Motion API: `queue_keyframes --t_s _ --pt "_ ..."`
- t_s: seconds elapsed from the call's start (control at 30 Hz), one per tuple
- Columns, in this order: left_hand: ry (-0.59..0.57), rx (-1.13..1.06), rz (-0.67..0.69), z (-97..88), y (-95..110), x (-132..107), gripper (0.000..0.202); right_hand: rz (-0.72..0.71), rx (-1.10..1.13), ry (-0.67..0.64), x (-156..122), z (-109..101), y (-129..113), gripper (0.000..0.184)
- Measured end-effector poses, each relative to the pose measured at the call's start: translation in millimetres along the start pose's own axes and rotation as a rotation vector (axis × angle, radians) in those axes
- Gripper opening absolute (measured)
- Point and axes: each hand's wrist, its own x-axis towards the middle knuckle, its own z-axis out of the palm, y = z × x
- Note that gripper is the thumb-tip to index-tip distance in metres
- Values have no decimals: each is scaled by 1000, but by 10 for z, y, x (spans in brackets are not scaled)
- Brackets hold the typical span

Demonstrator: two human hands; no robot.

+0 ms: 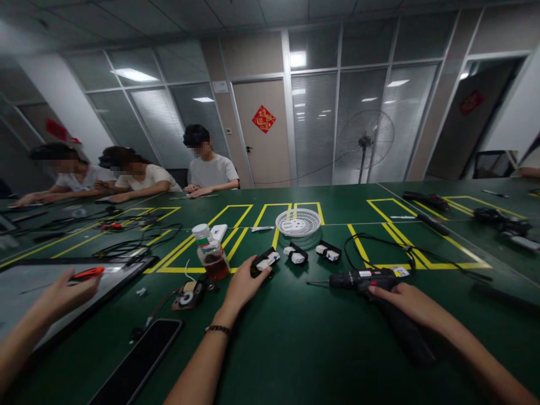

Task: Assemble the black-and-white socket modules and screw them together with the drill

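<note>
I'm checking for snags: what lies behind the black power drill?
Behind the black power drill, a thin black cable runs across yellow tape on the green tabletop. What the drill and right hand cover is hidden.

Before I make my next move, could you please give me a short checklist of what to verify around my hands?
1. Left hand on the left part: ok, thumb and fingers hold it.
2. Right hand on the drill: ok, though how firmly, cannot tell.
3. Bit apart from the middle part and right part: ok, a gap shows.
4. Screw on the bit's tip: cannot tell, too small.
5. Bottle away from the left hand: not ok, it stands close beside.
6. Co-worker's hand apart from yours: ok.
</note>
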Motion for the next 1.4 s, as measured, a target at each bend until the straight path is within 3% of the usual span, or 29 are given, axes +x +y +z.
queue_keyframes --t_s 0.13,0.27,0.37,0.43,0.5,0.63,0.8,1.03,1.2,1.4 --pt "-30 -74 3 -21 3 -9 70 -110 -456 159 -32 -155 -99 67" --pt "5 -145 -31 -77 88 -49 64 -254 -646 348 -164 -92 -499 41" --pt "46 -136 -81 -82 144 -75 59 -634 -436 323 -194 226 -1001 22" --pt "133 -113 -152 -71 156 -80 58 -865 -399 152 -135 544 -1371 16" --pt "178 -130 -183 -63 142 -75 56 -985 -489 34 -10 879 -1716 16" --pt "116 -270 -113 -56 43 -45 50 -1124 -640 45 319 1409 -2201 26" --pt "118 -325 -75 -5 -104 -9 51 -1158 -633 2 544 1739 -2364 28" --pt "127 -334 -50 25 -144 -16 51 -1075 -431 -81 634 1863 -2279 23" --pt "115 -354 -83 15 -125 -19 55 -950 -56 -139 723 1813 -2192 16" --pt "80 -444 -92 1 -68 -7 58 -654 555 -274 747 1696 -2089 24"
